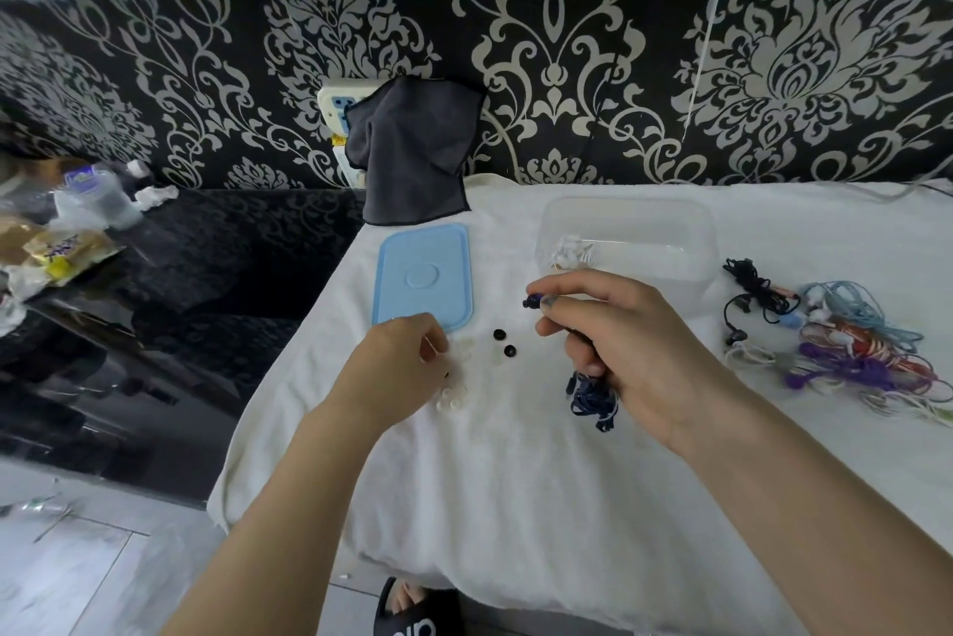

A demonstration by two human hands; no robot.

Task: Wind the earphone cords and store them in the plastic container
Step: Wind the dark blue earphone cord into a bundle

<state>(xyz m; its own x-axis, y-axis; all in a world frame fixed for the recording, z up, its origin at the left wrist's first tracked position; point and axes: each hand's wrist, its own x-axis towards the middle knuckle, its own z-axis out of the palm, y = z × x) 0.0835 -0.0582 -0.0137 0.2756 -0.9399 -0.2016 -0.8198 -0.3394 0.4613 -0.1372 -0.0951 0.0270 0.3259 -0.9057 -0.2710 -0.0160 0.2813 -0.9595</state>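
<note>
My right hand (624, 352) is shut on a dark blue earphone (593, 395); one earbud pokes out past my thumb and the bundled cord hangs below my palm. My left hand (399, 359) rests on the white cloth with its fingertips curled among small clear ear tips (451, 398). Two black ear tips (504, 342) lie between my hands. The clear plastic container (686, 228) stands just beyond my right hand with a wound white earphone (570, 251) inside. Its blue lid (424, 274) lies flat to the left.
A tangled pile of black, light blue, purple, red and white earphones (845, 341) lies to the right on the white cloth (515, 481). A dark grey cloth (412, 156) hangs at the back wall. The table edge drops off to the left toward a dark cluttered surface (206, 264).
</note>
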